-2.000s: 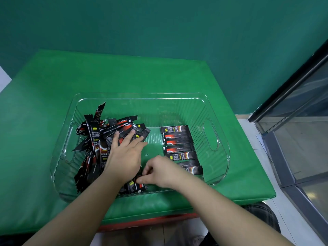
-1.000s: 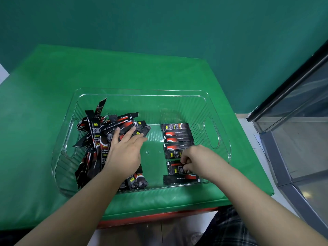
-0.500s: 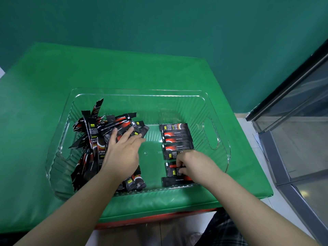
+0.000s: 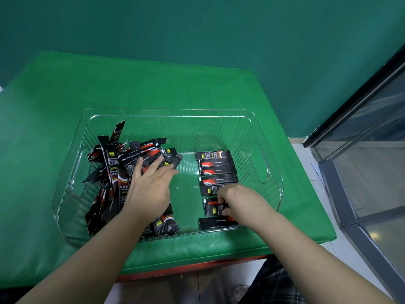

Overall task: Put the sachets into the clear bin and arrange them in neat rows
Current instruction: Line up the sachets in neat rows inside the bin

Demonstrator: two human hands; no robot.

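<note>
A clear ribbed bin (image 4: 232, 113) sits on the green table. A loose heap of black-and-red sachets (image 4: 114, 172) fills its left half. My left hand (image 4: 149, 189) lies flat on that heap with fingers spread. On the bin's right side a row of sachets (image 4: 217, 170) lies stacked front to back. My right hand (image 4: 238, 200) pinches one sachet (image 4: 212, 208) near the front of that row, with its fingers curled on it. Another sachet (image 4: 214, 222) lies just in front, by the near wall.
The green padded table (image 4: 153, 84) ends close on the right and front. A teal wall stands behind. A glass-and-metal door frame (image 4: 361, 106) rises at the right, over a tiled floor. The bin has handle cut-outs (image 4: 258, 163) on both ends.
My right hand moved from the bin's front centre to the right row and took hold of a sachet there. My left hand stayed on the heap.
</note>
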